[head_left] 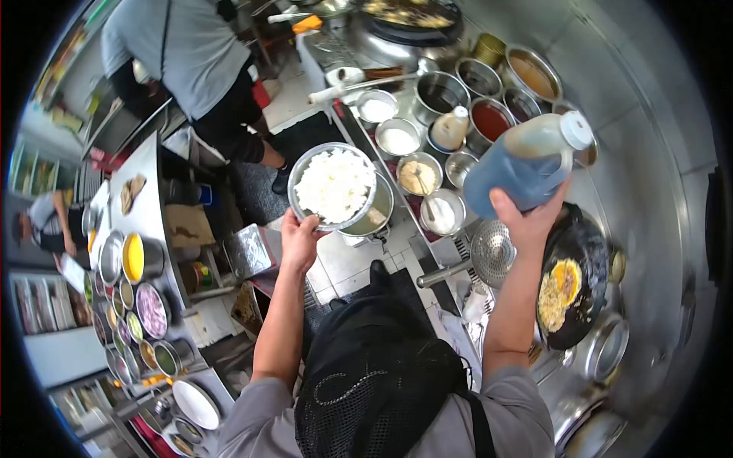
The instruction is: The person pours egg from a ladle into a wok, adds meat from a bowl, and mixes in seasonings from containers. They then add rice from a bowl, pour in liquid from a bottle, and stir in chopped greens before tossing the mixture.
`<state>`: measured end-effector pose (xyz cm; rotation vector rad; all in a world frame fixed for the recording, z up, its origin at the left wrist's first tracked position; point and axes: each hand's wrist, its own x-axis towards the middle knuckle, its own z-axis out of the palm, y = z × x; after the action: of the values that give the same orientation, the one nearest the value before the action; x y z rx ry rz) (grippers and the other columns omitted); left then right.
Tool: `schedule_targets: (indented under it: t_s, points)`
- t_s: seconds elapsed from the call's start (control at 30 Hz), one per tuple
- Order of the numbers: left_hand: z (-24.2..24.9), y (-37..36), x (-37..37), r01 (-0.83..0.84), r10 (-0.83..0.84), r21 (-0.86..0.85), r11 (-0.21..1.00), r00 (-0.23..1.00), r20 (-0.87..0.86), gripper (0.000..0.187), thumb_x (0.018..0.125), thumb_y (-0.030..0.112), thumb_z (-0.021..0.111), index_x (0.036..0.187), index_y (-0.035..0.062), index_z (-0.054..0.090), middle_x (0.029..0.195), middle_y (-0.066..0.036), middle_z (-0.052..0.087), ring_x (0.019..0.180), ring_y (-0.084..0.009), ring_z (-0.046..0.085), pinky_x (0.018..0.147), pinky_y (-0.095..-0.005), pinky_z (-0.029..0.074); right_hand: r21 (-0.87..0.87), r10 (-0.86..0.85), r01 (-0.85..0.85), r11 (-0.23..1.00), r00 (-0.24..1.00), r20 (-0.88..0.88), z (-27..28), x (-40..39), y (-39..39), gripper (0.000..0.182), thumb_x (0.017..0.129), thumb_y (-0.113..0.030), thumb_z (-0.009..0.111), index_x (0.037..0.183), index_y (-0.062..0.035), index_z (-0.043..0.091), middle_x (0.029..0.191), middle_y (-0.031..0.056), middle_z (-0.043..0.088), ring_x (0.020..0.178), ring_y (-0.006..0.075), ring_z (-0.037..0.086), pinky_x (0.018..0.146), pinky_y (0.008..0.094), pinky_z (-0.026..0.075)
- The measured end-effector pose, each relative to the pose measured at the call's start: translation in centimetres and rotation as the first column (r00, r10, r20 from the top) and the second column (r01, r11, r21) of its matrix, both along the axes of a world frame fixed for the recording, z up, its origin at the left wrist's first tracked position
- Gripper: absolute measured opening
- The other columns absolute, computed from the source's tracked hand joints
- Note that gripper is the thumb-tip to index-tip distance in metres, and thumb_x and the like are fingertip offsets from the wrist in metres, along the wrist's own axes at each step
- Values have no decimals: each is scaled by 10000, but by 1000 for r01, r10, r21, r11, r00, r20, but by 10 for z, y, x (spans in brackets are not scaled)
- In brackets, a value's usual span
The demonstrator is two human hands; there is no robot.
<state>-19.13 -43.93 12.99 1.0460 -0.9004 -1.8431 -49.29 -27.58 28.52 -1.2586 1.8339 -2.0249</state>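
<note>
My left hand [300, 238] grips the rim of a round metal bowl [293, 191] heaped with what looks like white rice [333, 185]. Another metal pot [388, 210] with pale contents is partly hidden below it. Raised over the sauce counter, my right hand [528, 217] is closed around a large plastic jug [508, 169] of dark liquid with a white cap. The jug is tilted, cap end toward the far right. Near my right forearm is a black wok [594, 313] with cooked egg [561, 290] in it.
A perforated ladle [492, 252] lies beside the wok. Several metal seasoning containers [418, 174] and a squeeze bottle [449, 130] crowd the counter. At left, a steel table [134, 195] carries bowls of ingredients. A person in grey [183, 61] stands at upper left; another person [50, 217] is farther off.
</note>
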Motion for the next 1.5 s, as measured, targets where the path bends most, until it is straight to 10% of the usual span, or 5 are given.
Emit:
schedule_targets:
  t_s: [0.13,0.37,0.93,1.33,1.5]
  points:
    - [-9,6,26,-55,60,-79,995,996,65,244,857,-39,520,1092,15,483,1026,-108,616,862,-201,668,704,-361,620,317,434,-442,839,895,99,-19,21,-14,993,652,-288,857,1433,15,324,1270,147,519,1136,245,550,1012,373,418]
    - [-65,22,90,-134,190,-214,968,943,272,174,852,-26,546,1008,13,482,896,-66,574,749,-163,650,618,-322,622,797,513,-520,306,796,322,-121,122,-46,1038,642,-437,817,1436,48,355,1332,230,521,1199,306,546,1016,380,425]
    - [-98,82,174,-244,244,-32,969,929,280,195,814,-28,595,905,50,442,817,-11,449,678,-126,552,577,-319,611,824,746,-559,-93,510,429,-139,218,-33,1013,611,-501,807,1392,25,434,1311,239,551,1190,322,561,1004,373,433]
    - [-54,83,120,-17,25,176,984,999,-42,353,859,-56,494,1207,-3,466,1093,-124,634,902,-216,681,733,-343,612,443,418,-519,731,854,311,-65,135,42,924,648,-284,859,1402,-17,396,1259,141,549,1172,241,531,1020,369,412]
    - [-37,91,97,-46,71,174,984,988,-138,345,859,-51,509,1199,2,477,1105,-125,637,909,-217,681,740,-349,611,267,161,-183,946,982,101,-41,49,25,822,647,-207,858,1309,-11,411,1181,124,569,1065,226,575,951,364,460]
